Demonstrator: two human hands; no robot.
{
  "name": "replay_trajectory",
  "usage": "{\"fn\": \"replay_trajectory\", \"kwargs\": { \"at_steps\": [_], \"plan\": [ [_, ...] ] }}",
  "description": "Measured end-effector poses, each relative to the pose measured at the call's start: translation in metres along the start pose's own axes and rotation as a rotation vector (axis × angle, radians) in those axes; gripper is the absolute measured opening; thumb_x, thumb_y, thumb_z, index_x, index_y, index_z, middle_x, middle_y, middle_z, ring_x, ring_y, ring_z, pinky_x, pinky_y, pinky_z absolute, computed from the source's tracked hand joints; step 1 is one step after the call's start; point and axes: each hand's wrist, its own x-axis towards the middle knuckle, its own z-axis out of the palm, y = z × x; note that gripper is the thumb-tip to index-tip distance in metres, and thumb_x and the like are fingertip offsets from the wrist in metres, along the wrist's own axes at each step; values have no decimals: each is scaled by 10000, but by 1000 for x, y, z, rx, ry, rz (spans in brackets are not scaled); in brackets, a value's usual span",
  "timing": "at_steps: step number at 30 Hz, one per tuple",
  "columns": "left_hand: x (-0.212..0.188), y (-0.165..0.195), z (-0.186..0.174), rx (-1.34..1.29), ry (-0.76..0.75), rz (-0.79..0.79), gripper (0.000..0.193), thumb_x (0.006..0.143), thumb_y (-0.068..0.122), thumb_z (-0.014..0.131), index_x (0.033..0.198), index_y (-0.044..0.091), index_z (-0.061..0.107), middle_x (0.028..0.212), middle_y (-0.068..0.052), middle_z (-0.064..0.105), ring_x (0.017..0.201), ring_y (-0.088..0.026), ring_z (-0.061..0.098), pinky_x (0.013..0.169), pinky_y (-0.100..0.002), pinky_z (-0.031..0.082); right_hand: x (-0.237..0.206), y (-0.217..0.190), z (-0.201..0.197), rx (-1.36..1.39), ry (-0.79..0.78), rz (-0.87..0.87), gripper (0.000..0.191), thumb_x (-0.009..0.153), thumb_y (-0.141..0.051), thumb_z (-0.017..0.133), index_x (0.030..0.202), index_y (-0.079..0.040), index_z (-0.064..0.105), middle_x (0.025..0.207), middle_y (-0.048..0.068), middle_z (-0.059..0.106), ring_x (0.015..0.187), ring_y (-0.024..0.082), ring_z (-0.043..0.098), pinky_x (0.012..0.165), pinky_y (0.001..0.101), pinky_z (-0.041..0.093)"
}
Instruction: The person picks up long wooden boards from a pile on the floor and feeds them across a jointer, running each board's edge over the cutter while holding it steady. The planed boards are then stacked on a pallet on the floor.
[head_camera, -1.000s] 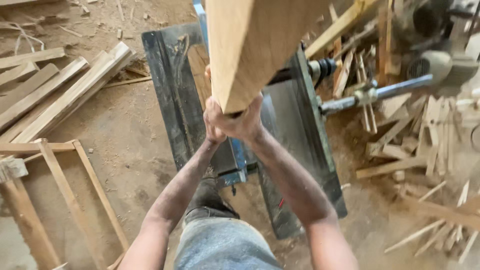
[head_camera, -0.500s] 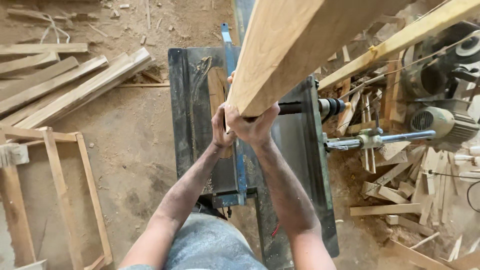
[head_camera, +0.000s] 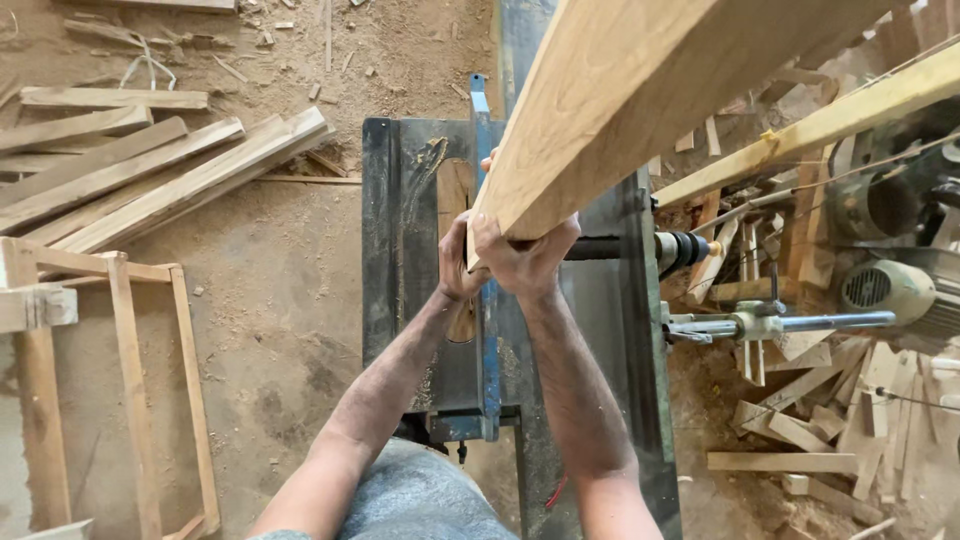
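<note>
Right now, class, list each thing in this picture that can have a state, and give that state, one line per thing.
Left hand: gripping the beam's near end.
Right hand: gripping the beam's near end from below.
Wooden beam: lifted, held above the machine table.
Machine table: dusty, with a wooden piece lying on it.
Blue fence: running lengthwise along the table.
Wooden frame: lying flat on the floor.
Planks: piled on the floor.

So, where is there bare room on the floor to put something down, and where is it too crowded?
The widest bare patch is the sawdust floor between the dark machine table, the stacked planks and the wooden frame. Right of the machine it is crowded with offcuts and motors. Both the left hand and right hand grip the big beam.
</note>
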Motion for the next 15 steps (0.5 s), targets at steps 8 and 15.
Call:
{"fn": "replay_trajectory", "kwargs": {
  "at_steps": [8,15],
  "plan": [
    [19,-10,0,41,1,-23,1035,802,875,637,1348,1,537,1141,-155,711,1078,-253,723,911,-394,573,18,8,2,-23,2,57,465,801,5,667,1239,137,584,1216,244,668,1128,308,699,962,426,610],
    [56,-39,-3,36,-36,-17,956,802,815,688,1304,12,555,1070,-140,701,999,-237,700,864,-403,560,49,48,3,-32,-15,72,435,833,-22,700,1232,108,585,1197,202,699,1107,264,710,947,384,609]
  ]
}}
